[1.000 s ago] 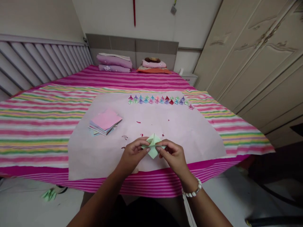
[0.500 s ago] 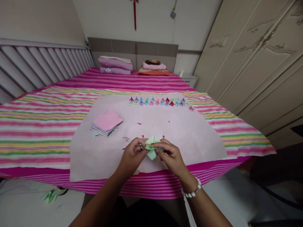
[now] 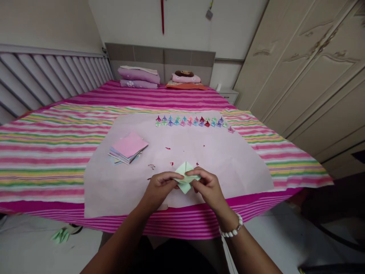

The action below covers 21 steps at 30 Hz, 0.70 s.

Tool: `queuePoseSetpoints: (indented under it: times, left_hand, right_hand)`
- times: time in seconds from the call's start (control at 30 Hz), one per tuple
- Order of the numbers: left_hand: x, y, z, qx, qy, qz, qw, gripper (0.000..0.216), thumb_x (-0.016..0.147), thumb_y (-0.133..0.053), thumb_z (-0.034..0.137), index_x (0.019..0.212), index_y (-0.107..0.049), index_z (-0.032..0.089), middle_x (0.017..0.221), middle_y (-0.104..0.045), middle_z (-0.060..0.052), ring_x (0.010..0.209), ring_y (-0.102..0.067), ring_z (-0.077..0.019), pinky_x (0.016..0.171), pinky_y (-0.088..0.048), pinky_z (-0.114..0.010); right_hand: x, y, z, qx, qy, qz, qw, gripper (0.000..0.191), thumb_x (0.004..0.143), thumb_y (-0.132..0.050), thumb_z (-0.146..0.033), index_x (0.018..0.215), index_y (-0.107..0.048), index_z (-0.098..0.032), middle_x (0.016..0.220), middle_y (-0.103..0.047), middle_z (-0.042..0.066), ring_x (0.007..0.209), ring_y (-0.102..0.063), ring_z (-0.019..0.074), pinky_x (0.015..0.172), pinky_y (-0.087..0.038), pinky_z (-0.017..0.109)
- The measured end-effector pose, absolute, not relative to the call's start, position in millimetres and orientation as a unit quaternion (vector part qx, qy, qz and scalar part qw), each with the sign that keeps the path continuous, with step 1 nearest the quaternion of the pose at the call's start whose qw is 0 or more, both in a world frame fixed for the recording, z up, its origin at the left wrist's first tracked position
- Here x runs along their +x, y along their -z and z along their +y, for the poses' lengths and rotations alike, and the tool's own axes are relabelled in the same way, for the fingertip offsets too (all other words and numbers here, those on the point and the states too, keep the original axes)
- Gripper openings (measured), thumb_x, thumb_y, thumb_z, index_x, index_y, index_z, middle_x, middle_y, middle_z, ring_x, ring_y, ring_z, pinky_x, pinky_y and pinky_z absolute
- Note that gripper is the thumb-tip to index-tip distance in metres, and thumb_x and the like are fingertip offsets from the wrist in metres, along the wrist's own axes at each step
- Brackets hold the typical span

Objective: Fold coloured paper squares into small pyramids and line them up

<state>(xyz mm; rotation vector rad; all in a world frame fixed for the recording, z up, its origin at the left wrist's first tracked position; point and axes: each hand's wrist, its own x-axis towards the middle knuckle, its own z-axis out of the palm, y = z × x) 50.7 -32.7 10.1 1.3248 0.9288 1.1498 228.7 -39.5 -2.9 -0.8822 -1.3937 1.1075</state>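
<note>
A light green piece of folded paper [image 3: 185,187] is held up between both hands over the near part of a large pale sheet [image 3: 114,194]. My left hand [image 3: 161,186] pinches its left side, the thumb and index finger closed on it. On the opposite side my right hand [image 3: 207,185] grips it, with a fingertip lying on the paper near its middle. The folds under my fingers are partly hidden. Ahead and to the left lies a stack of square coloured papers [image 3: 129,146] with a pink one on top.
Two rows of small folded paper pieces [image 3: 182,122] in many colours line the sheet's far edge. Red scraps [image 3: 168,148] lie about the sheet. The striped bed [image 3: 42,152] holds folded bedding [image 3: 139,77]. A wardrobe [image 3: 313,76] stands at right.
My left fingers have straightened, with the index fingertip now on the paper's front. The green paper's middle looks flatter and its sides have shifted under my fingers.
</note>
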Motion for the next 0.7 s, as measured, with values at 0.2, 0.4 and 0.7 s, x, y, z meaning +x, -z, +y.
queuePoseSetpoints:
  times: [0.2, 0.4, 0.7]
  left_hand:
    - [43.9, -15.6, -37.0, 0.618, -0.448, 0.389, 0.516, 0.022, 0.075, -0.060, 0.017, 0.088, -0.076, 0.021, 0.087, -0.076, -0.003, 0.084, -0.069, -0.0167, 0.077, -0.054, -0.028]
    - [45.2, -17.3, -36.5, 0.613, -0.457, 0.403, 0.503, 0.020, 0.081, -0.062, 0.031, 0.087, -0.076, 0.020, 0.089, -0.076, -0.005, 0.084, -0.068, -0.0178, 0.077, -0.053, -0.029]
    - [52.6, -14.4, -36.3, 0.597, -0.497, 0.425, 0.465, 0.011, 0.071, -0.074, 0.025, 0.081, -0.075, 0.020, 0.080, -0.075, -0.003, 0.074, -0.068, -0.0165, 0.066, -0.054, -0.026]
  right_hand:
    - [228.6, 3.6, -37.3, -0.385, -0.491, -0.560, 0.545, 0.024, 0.072, -0.060, -0.014, 0.089, -0.073, -0.025, 0.078, -0.060, -0.001, 0.049, -0.045, 0.0070, 0.045, -0.038, 0.022]
    - [230.4, -1.4, -38.5, -0.359, -0.500, -0.563, 0.552, 0.026, 0.075, -0.057, -0.016, 0.094, -0.073, -0.025, 0.083, -0.063, 0.001, 0.065, -0.054, 0.0132, 0.059, -0.045, 0.027]
    - [227.0, 0.5, -39.8, -0.419, -0.483, -0.549, 0.539, 0.025, 0.071, -0.077, -0.036, 0.091, -0.072, -0.023, 0.066, -0.060, -0.001, 0.050, -0.042, 0.0102, 0.046, -0.037, 0.025]
